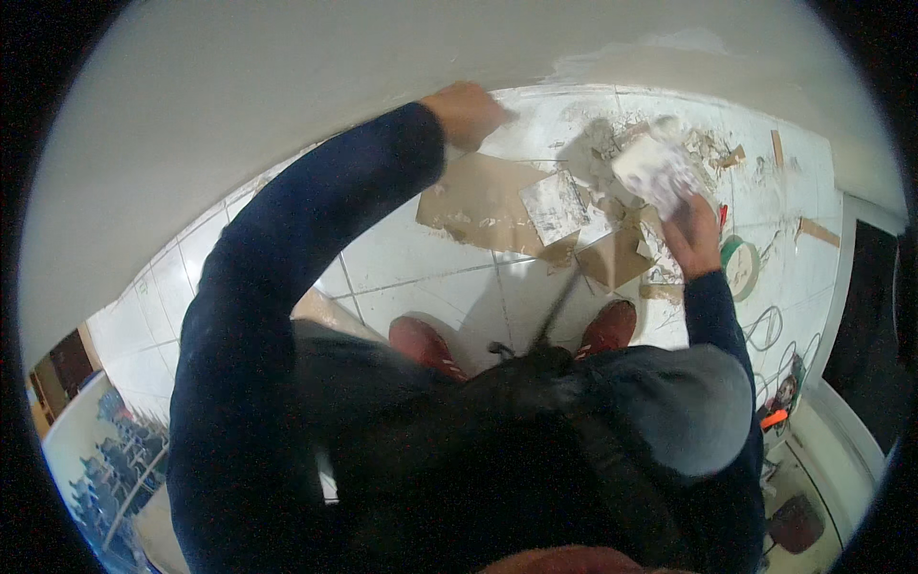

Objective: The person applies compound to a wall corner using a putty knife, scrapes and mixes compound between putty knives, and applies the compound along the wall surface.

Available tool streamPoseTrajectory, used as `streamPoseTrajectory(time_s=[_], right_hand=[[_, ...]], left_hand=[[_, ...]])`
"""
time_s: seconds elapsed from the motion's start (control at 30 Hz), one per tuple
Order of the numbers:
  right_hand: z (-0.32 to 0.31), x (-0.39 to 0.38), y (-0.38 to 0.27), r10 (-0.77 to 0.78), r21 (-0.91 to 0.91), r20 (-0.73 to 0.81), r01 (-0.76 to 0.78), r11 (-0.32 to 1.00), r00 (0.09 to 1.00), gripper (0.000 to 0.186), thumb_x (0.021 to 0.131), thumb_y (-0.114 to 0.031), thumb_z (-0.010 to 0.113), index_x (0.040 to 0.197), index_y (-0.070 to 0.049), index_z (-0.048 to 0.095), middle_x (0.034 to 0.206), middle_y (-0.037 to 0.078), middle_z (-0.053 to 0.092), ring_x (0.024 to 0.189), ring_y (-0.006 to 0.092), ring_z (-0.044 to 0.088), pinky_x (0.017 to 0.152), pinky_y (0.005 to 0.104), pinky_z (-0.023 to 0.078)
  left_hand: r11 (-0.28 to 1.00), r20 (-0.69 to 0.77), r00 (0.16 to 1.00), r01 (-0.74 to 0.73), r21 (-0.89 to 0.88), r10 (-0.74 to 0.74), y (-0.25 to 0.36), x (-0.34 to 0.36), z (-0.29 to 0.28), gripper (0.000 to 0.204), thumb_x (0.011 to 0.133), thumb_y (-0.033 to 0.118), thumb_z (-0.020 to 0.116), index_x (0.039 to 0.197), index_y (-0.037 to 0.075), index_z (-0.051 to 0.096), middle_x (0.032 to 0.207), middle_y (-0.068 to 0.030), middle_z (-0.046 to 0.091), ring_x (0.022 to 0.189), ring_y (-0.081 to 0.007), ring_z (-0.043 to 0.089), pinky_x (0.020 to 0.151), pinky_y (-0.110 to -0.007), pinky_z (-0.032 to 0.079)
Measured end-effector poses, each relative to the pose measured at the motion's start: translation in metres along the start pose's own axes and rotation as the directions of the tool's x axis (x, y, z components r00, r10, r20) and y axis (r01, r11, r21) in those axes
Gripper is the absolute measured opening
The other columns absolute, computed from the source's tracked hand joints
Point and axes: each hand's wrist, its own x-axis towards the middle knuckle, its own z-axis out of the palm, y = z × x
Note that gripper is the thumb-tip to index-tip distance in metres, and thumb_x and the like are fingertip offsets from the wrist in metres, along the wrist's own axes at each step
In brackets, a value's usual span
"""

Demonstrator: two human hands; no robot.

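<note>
My left hand (466,111) is stretched out to the foot of the pale wall (316,72), its fingers curled and blurred. Whatever it may hold is hidden. On the right, my right hand (696,234) grips a white, block-like piece (655,170) by its near edge. Grey-white smears, like plaster or putty, cover that piece, and its exact kind is unclear. Below my hands, brown cardboard (478,203) lies on the tiled floor, with a smeared white square sheet (555,208) on top.
White scraps (712,153) litter the floor at the far right. A green-edged roll of tape (739,268) lies near my right wrist, with thin cables (765,330) closer in. My red shoes (426,342) stand on the tiles. A rack of blue items (120,469) is at the lower left.
</note>
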Motion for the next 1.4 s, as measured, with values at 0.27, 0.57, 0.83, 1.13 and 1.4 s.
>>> streamPoseTrajectory(time_s=[0.27,0.57,0.83,1.13,1.4], right_hand=[[-0.031,-0.083,-0.058,0.358,0.52,-0.217,-0.203,0.83,0.908,0.045,0.08,-0.009,0.054,0.123,0.001,0.045,0.117,0.009,0.055,0.109,0.0192,0.052,0.098,0.0338,0.038],[-0.033,-0.032,-0.082,0.287,0.384,-0.142,-0.215,0.898,0.947,0.038,0.081,-0.012,0.055,0.116,0.003,0.05,0.114,0.01,0.057,0.107,0.0191,0.054,0.098,0.0337,0.039],[-0.016,-0.011,-0.054,0.228,0.52,-0.051,-0.169,0.837,0.972,0.031,0.081,-0.011,0.056,0.111,-0.001,0.054,0.112,0.01,0.059,0.105,0.0196,0.055,0.098,0.0347,0.038],[0.053,0.005,0.026,0.032,0.891,-0.308,0.276,0.361,0.951,0.027,0.086,-0.009,0.043,0.11,-0.001,0.054,0.113,0.011,0.058,0.106,0.022,0.053,0.098,0.0423,0.037],[0.176,0.059,0.095,-0.074,0.127,-0.673,0.214,0.968,0.736,0.017,0.081,-0.007,0.048,0.091,0.002,0.059,0.087,0.014,0.062,0.076,0.0242,0.061,0.066,0.0354,0.048]], left_hand=[[0.995,0.579,0.809,0.065,0.075,-0.096,-0.031,0.019,0.013,0.045,0.062,0.019,0.068,0.102,-0.001,0.06,0.09,-0.0202,0.064,0.082,-0.0307,0.064,0.071,-0.04,0.051],[0.974,0.333,0.933,-0.063,-0.218,0.135,0.0,-0.066,0.021,0.059,0.07,0.006,0.055,0.128,0.008,0.043,0.119,-0.0217,0.052,0.101,-0.0314,0.056,0.088,-0.041,0.045],[0.807,0.013,0.923,0.342,-0.481,-0.384,-0.032,0.043,0.049,0.044,0.069,0.017,0.064,0.107,-0.005,0.057,0.103,-0.0247,0.059,0.094,-0.0344,0.059,0.081,-0.039,0.047],[0.465,0.408,0.868,0.495,-0.734,-0.282,-0.038,-0.147,0.037,0.046,0.076,0.025,0.063,0.114,0.001,0.057,0.113,-0.0148,0.058,0.103,-0.0233,0.051,0.091,-0.032,0.038],[0.91,0.229,0.888,0.352,0.219,-0.398,0.108,-0.176,-0.214,0.033,0.074,0.008,0.057,0.107,0.006,0.062,0.088,-0.0182,0.064,0.08,-0.0322,0.062,0.073,-0.039,0.048]])
